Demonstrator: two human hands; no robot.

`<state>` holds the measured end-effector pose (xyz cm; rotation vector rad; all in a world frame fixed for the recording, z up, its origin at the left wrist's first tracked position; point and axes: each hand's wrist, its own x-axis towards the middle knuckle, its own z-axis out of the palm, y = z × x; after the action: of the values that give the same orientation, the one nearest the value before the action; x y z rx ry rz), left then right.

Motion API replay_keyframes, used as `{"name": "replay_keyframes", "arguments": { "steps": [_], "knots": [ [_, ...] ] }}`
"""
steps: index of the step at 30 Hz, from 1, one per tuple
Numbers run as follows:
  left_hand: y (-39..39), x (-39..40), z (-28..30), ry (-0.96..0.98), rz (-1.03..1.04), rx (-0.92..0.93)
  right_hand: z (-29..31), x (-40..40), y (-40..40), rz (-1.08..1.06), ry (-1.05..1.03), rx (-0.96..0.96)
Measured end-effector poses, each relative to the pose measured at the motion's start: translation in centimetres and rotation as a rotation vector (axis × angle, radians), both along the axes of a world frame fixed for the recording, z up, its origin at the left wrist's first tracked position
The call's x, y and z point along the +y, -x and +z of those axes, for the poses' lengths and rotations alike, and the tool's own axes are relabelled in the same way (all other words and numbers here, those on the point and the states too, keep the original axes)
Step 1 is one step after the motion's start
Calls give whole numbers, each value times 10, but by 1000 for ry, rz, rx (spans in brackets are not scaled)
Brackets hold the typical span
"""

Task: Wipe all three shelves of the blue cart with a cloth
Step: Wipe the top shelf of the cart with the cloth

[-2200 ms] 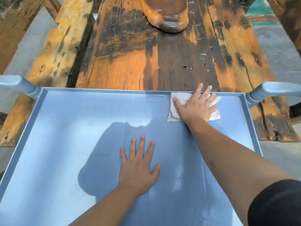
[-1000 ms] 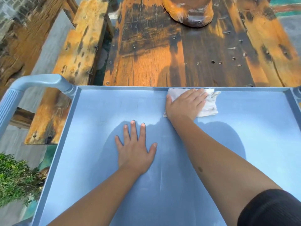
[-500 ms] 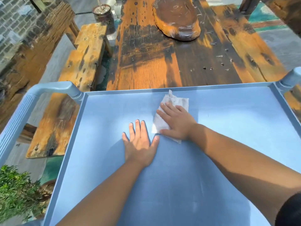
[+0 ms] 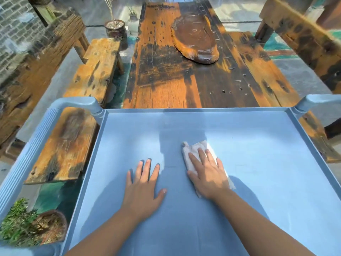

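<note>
The blue cart's flat plastic top shelf (image 4: 258,163) fills the near view. The left hand (image 4: 144,183) lies spread flat on it, bracing. Just beside it, the right hand (image 4: 208,170) presses flat on a crumpled white cloth (image 4: 191,150) mid-shelf. Overlapping strokes out to the raised rim and corners would likely clean best. Beyond stands a weathered wooden table (image 4: 175,80).

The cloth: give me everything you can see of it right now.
The cloth is a small whitish rag, crumpled and folded, looking like thin soft fabric. It lies flat on the blue top shelf, near its middle. The right hand presses on it palm down, covering most of it; a bunched end shows past the fingertips and an edge by the wrist. The left hand rests apart from it.
</note>
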<state>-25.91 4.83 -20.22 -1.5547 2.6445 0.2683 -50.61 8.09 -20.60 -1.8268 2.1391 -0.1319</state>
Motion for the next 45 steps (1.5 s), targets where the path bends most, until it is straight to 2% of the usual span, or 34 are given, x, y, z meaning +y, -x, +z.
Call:
{"name": "replay_keyframes", "arguments": {
  "steps": [5, 8, 12, 16, 18, 22, 25, 30, 33, 36, 39, 41, 43, 45],
  "knots": [
    [-20, 28, -11, -17, -113, -72, -6, -74, 11, -381, -39, 62],
    [-20, 26, -12, -9, -100, -54, -8, -113, 18, -427, -15, 88],
    [-22, 22, -14, -34, -88, -74, -10, -139, 8, -241, 24, 124],
    [-22, 21, -15, -32, -93, -95, -3, -133, -31, 178, 65, 142],
    [-26, 22, -16, -20, -61, -62, -3, -111, -49, 347, 64, 128],
    [-31, 19, -12, -27, 0, 80, 2, -44, -60, 518, 48, 70],
    [-29, 21, -9, -61, 1, 61, 3, 22, -59, 682, 19, 91],
    [-27, 23, -11, -38, 2, 14, 6, 105, -42, 718, 57, 91],
    [-25, 24, -12, -10, 3, -10, 12, 133, -12, 514, 88, 46],
    [-21, 24, -8, -8, 15, -16, 15, 155, 42, 86, 108, 24],
    [-14, 28, -2, -9, 45, -67, 14, 164, 103, -352, -8, 133],
    [3, 39, 3, -29, 81, -57, 13, 154, 135, -578, -42, 127],
    [32, 59, 3, -83, 67, -35, 9, 136, 156, -669, -47, 96],
    [61, 80, -3, -128, 35, -81, 5, 116, 172, -665, -60, 91]
  ]
}}
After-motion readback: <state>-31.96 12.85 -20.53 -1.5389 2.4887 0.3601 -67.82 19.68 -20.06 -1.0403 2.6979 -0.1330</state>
